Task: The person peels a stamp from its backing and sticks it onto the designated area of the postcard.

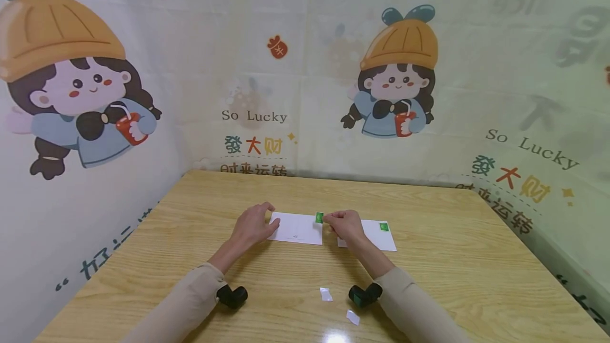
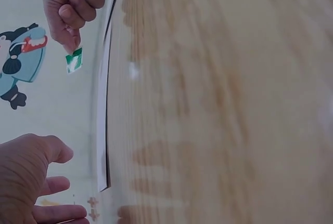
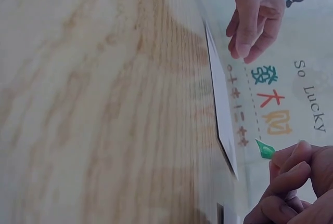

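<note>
A white envelope [image 1: 296, 229] lies flat on the table in front of me. My right hand [image 1: 347, 224] pinches a green stamp [image 1: 319, 218] by its edge, over the envelope's far right corner in the head view. Both wrist views show the stamp [image 3: 265, 149] raised off the envelope [image 3: 221, 96], sticking out past the fingertips. Beside the envelope's left end is my left hand [image 1: 254, 223], thumb and fingers spread apart and holding nothing. A second white envelope [image 1: 378, 238], partly hidden by my right hand, carries a green stamp [image 1: 384, 227] at its far right corner.
Two small white paper pieces, one farther [image 1: 326, 294] and one nearer [image 1: 352, 317], lie on the wooden table [image 1: 267, 290] between my forearms. A printed cloth backdrop [image 1: 314, 68] rises behind the table and along both sides.
</note>
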Tool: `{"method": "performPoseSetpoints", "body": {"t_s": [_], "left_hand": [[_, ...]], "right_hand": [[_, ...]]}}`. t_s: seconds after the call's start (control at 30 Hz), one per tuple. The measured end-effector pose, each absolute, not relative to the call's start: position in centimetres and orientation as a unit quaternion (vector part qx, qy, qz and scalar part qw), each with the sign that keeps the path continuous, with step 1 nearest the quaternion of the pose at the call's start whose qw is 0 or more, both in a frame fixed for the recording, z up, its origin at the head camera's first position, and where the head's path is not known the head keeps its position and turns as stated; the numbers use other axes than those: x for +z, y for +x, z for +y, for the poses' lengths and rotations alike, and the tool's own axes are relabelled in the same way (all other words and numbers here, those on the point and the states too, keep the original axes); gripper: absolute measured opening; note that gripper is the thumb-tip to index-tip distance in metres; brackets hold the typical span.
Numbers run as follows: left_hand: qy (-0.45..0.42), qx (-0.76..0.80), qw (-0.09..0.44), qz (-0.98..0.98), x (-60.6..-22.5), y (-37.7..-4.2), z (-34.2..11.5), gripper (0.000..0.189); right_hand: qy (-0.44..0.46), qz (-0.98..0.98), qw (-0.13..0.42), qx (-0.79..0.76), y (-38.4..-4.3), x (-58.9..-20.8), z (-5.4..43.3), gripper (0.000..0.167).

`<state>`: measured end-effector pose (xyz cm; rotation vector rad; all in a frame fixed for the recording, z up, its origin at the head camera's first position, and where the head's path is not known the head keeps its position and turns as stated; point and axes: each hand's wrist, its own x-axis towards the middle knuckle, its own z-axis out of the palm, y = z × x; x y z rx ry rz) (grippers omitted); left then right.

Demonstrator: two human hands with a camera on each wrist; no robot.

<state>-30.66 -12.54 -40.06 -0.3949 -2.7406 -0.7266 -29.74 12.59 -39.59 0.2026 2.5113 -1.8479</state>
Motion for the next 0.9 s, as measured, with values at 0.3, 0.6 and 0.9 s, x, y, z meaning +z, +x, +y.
{"method": "performPoseSetpoints", "body": {"t_s": [0.3, 0.6, 0.9], "left_hand": [[-0.143, -0.219, 0.129, -0.957, -40.6, -31.2, -12.6, 0.038], [-0.146, -0.198, 0.113, -0.963, -40.8, -31.5, -12.3, 0.041], [-0.142, -0.205, 0.099, -0.963, -40.9, -31.5, -12.1, 0.041]], "right_hand": [[0.078, 0.811, 0.011, -0.58, -30.9, -39.8, 12.4, 0.017], [0.069, 0.812, 0.011, -0.58, -31.4, -40.0, 12.2, 0.016], [0.071, 0.824, 0.012, -0.562, -32.0, -40.5, 12.2, 0.018]]}}
